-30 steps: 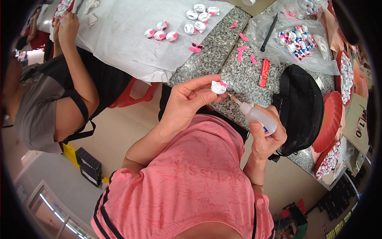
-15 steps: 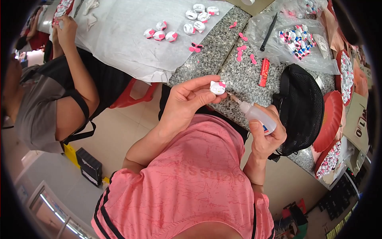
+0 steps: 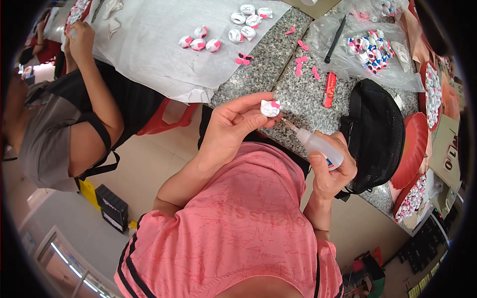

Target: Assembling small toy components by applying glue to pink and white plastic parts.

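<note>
A small white charm (image 3: 270,108) with a pink bow is pinched between the thumb and fingertips of the left hand (image 3: 229,130), the grip closed on it, and is held up just off the near edge of the tabletop (image 3: 298,97). A clear squeeze bottle (image 3: 320,148) is wrapped in the right hand (image 3: 332,171), the fingers closed firmly around its body. The bottle is tilted, and its thin nozzle is pointed up and left so that the tip is touching, or all but touching, the charm's lower right edge; which of the two cannot be told.

On the speckled grey tabletop, loose pink bows (image 3: 300,63) are scattered, with a red strip (image 3: 329,90) lying near them. A black mesh cap (image 3: 375,134) is seen just right of the right hand. Further back, a white sheet (image 3: 154,44) carries several finished white pieces (image 3: 198,43), and a clear bag (image 3: 370,49) of small coloured parts is lying beside a black pen (image 3: 336,37). At the left, another person's arm (image 3: 97,89) is stretched to the sheet.
</note>
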### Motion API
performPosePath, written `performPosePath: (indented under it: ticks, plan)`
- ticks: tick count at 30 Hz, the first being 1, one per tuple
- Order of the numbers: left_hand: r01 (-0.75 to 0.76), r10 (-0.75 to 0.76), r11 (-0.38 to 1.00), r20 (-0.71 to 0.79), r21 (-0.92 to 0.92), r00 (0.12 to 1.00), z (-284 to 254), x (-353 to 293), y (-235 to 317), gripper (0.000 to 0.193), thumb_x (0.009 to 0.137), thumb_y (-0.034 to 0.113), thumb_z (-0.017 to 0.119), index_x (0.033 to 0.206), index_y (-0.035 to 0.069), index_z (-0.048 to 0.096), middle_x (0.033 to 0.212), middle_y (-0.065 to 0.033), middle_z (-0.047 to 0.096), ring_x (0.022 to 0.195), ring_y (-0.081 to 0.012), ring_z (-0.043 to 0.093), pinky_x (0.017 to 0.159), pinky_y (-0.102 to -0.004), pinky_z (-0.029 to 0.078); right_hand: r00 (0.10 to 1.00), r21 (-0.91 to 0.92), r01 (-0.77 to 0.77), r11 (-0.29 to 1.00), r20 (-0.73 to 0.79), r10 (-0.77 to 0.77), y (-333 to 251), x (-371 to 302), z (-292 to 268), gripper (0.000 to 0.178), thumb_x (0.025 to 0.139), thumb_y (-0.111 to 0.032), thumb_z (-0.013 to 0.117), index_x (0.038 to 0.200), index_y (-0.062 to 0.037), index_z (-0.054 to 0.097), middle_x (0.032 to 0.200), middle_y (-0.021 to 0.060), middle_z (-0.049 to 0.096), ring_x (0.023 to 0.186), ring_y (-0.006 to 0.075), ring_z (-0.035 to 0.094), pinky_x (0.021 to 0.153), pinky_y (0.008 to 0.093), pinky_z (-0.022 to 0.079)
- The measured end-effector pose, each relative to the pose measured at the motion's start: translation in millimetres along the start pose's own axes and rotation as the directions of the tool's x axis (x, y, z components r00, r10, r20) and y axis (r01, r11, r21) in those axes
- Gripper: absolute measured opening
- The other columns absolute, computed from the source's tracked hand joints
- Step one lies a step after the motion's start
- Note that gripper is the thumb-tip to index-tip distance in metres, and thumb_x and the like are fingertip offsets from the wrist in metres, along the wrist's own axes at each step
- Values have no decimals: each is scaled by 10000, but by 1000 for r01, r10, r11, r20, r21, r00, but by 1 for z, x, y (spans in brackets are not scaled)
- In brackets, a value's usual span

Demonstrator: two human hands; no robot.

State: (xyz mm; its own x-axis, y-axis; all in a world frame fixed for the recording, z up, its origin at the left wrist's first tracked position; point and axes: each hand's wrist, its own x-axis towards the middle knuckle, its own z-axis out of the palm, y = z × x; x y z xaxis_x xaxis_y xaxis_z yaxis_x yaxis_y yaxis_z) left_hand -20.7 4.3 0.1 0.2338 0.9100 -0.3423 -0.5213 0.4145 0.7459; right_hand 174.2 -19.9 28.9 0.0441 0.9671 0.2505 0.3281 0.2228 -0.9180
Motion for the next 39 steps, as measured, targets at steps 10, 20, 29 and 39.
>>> performPosePath:
  ticks: [10,20,29,39]
  plan:
    - [-18,18,1000,22,-21,1000,0,1,2,351,837,8,543,1181,-27,484,1061,-129,588,950,-218,593,785,-268,495,1000,7,22,1000,12,-22,1,1,2,351,609,-121,757,877,70,635,700,99,616,573,159,489,514,248,381]
    - [-14,14,1000,15,-23,1000,-2,0,1,357,830,4,551,1180,-29,485,1050,-125,595,932,-210,600,801,-272,490,999,-23,-38,999,-5,37,-3,2,0,346,606,-114,757,872,72,635,698,97,616,578,161,492,516,251,383]
    - [-32,32,999,15,6,999,1,0,2,364,823,-2,557,1178,-32,485,1046,-121,597,908,-201,607,821,-289,484,1000,4,-17,1000,6,17,-1,0,0,363,603,-129,768,874,71,634,712,102,619,587,153,497,521,245,385]
    - [-47,48,999,57,-15,997,-3,0,-2,338,830,0,555,1160,-36,498,1014,-130,609,933,-199,604,802,-273,492,891,427,-254,868,-244,382,24,-4,-1,277,758,-16,636,1015,54,561,935,92,590,754,152,557,689,251,439]
